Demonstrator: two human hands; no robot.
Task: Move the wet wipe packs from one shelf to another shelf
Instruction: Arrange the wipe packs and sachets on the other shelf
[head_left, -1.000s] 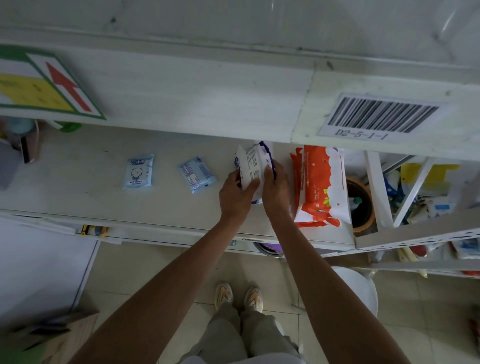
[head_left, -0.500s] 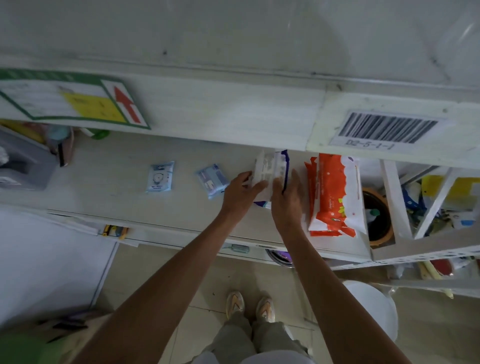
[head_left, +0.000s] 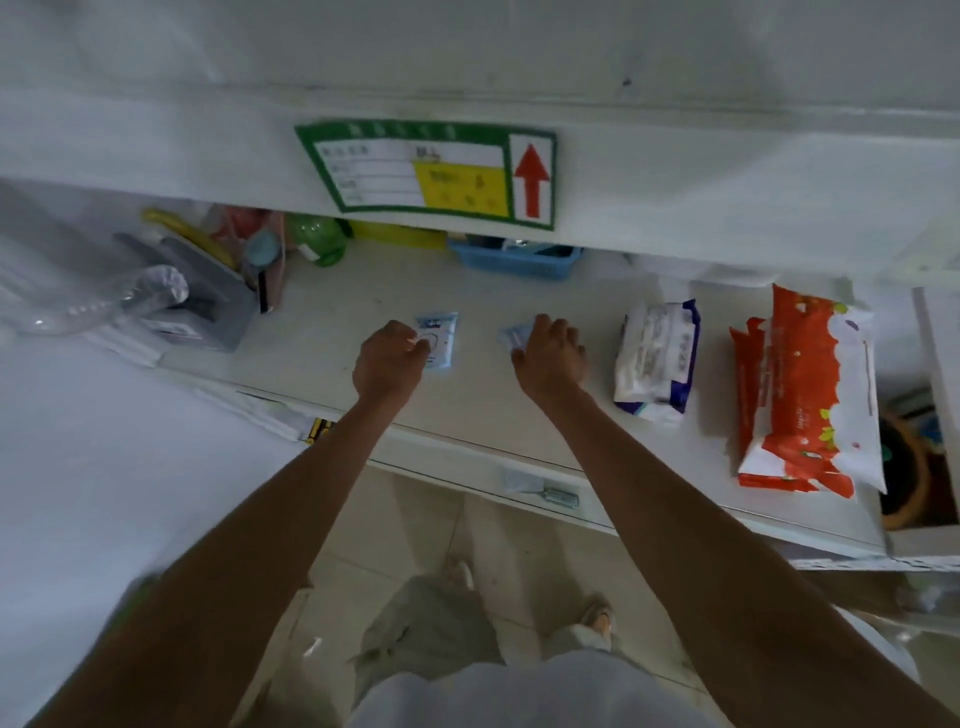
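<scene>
Two small light-blue wet wipe packs lie on the white shelf (head_left: 519, 415). My left hand (head_left: 389, 364) has its fingers curled onto the left edge of one small pack (head_left: 441, 338). My right hand (head_left: 550, 353) is closed over the other small pack (head_left: 514, 332), which is mostly hidden under it. To the right, a white and dark-blue wipe pack (head_left: 657, 358) stands on the shelf by itself. Further right rest orange and white wipe packs (head_left: 805, 389).
At the back of the shelf are a blue basket (head_left: 514, 260), a green bottle (head_left: 317, 239) and a grey holder (head_left: 208, 301) with clear plastic. An upper shelf edge with a green label (head_left: 431, 171) overhangs. A round brown container (head_left: 909, 467) sits at far right.
Both hands let go of the white and blue pack, which now stands alone, and moved left onto the two small blue packs. The view shifted left.
</scene>
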